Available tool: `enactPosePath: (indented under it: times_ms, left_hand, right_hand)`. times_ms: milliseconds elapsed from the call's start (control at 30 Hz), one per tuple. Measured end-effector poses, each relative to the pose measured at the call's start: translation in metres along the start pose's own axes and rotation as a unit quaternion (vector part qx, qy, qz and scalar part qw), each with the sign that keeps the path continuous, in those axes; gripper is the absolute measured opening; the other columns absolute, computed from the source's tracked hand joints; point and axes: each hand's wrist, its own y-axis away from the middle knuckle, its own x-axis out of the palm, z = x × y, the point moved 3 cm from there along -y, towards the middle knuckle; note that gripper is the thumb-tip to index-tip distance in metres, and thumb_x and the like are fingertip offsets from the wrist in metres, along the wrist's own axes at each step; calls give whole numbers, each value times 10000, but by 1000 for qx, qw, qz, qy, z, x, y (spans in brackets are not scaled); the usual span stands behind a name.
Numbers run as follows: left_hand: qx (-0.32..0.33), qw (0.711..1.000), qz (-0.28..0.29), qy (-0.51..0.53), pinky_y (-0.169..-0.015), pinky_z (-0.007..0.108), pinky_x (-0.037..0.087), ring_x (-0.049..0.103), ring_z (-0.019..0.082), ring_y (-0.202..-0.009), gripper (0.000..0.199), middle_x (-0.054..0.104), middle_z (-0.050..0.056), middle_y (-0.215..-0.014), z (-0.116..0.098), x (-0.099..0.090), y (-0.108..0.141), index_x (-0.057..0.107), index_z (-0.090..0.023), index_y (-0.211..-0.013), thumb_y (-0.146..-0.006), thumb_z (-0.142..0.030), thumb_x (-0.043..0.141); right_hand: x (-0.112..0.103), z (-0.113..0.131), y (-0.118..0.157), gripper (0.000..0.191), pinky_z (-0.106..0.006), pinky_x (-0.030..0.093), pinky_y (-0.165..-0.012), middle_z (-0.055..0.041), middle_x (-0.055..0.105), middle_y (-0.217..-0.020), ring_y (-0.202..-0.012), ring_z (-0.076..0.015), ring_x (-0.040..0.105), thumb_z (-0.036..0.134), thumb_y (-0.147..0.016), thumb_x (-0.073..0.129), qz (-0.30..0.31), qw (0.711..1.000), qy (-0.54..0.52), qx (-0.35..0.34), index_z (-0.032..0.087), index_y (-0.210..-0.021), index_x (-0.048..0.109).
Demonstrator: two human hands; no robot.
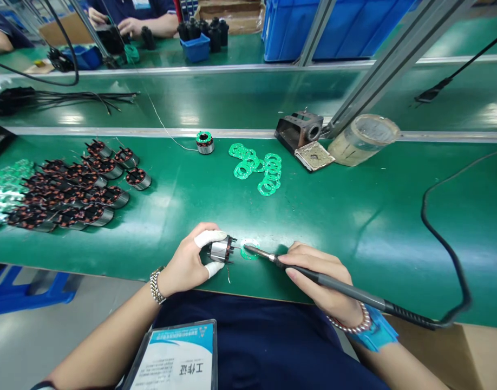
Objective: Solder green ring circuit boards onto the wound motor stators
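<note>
My left hand point(191, 257), with white covers on thumb and a finger, grips a motor stator point(221, 251) on its side near the bench's front edge. A thin wire hangs below the stator. In my right hand point(319, 273) is a soldering iron point(333, 283), held like a pen and pointing left. Its tip lies over a green ring board point(249, 254) on the bench, just right of the stator. Farther back, a stator with a green ring on top point(205, 143) stands upright, a solder wire trailing near it. Loose green ring boards point(269, 176) lie in overlapping rows.
Many stators point(70, 189) cover the bench's left side beside green boards point(7, 187). A metal iron holder point(301, 130), a sponge point(314, 156) and a cloudy jar point(364, 140) are at the back right. The iron's cable point(447, 244) loops at right. Another person's hands point(129, 27) work across the bench.
</note>
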Motion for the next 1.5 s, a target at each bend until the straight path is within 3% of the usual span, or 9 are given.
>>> enactPosePath:
  times_ms: [333, 467, 633, 800, 1000, 1100, 1233, 1333, 1500]
  left_hand:
    - [-8, 1000, -9, -9, -792, 346, 481, 574, 188, -910, 456, 532, 68, -1034, -1, 0, 0, 489, -217, -1026, -619, -48, 606]
    - [-19, 999, -7, -26, -775, 323, 486, 582, 181, -895, 433, 543, 67, -1039, -2, 1, 1, 504, -216, -1025, -634, -54, 589]
    - [-24, 999, -22, -36, -771, 326, 493, 587, 186, -898, 435, 557, 61, -1038, 0, 3, 3, 515, -218, -1029, -629, -55, 575]
    - [-23, 999, -23, -35, -774, 340, 492, 585, 190, -900, 442, 553, 65, -1046, -1, 3, 3, 503, -215, -1034, -628, -53, 572]
    - [-50, 998, -27, 0, -762, 338, 496, 582, 184, -863, 444, 556, 62, -1017, 0, 2, 1, 501, -203, -1012, -608, -58, 614]
    - [-86, 994, -28, 57, -790, 360, 496, 582, 201, -895, 499, 557, 65, -1006, 4, 5, 0, 473, -203, -1059, -609, -82, 649]
    - [-91, 984, -10, 149, -840, 381, 493, 578, 209, -961, 602, 514, 87, -1087, -1, 12, -3, 420, -221, -1187, -642, -116, 654]
    - [-76, 987, 5, 140, -829, 383, 506, 590, 206, -953, 576, 515, 92, -1107, -6, 15, -5, 441, -224, -1194, -664, -163, 658]
    - [-58, 992, -43, -107, -984, 577, 311, 481, 306, -1139, 567, 598, 107, -1110, -1, 11, -2, 527, -214, -1118, -594, -237, 743]
  right_hand:
    - [-8, 0, 0, 168, -319, 488, -584, -41, 631, -684, -616, -164, 578, 127, -775, 559, -19, 999, 32, 15, 206, -883, 660]
    - [-48, -11, -13, 168, -310, 496, -621, -50, 661, -779, -678, -173, 604, 156, -785, 563, -111, 977, 180, 15, 220, -908, 657]
    - [-123, -43, -41, 192, -403, 481, -791, -88, 668, -900, -842, -230, 612, 290, -802, 554, -305, 875, 376, -2, 199, -939, 653]
    - [-159, -75, -66, 258, -373, 497, -716, -97, 634, -866, -785, -224, 603, 369, -796, 539, -258, 853, 454, 10, 186, -932, 662]
    - [-109, -40, -52, 212, -284, 524, -589, -16, 647, -693, -567, -149, 620, 307, -835, 520, -236, 914, 328, 27, 215, -1009, 596]
    - [-53, -11, -37, 122, -283, 547, -700, -30, 686, -806, -723, -160, 670, 222, -826, 536, -72, 966, 250, -7, 234, -937, 584]
    - [-4, 11, -24, 255, -338, 512, -873, -81, 661, -1042, -1072, -202, 577, 128, -813, 515, 64, 980, 160, -101, 215, -1052, 527]
    - [8, 11, -23, 220, -282, 552, -757, -61, 681, -881, -869, -179, 656, 114, -803, 527, 44, 983, 158, -79, 216, -997, 558]
    - [22, 6, -22, 214, -256, 567, -562, -40, 651, -874, -649, -142, 641, 170, -783, 577, -92, 991, 15, 98, 240, -975, 514]
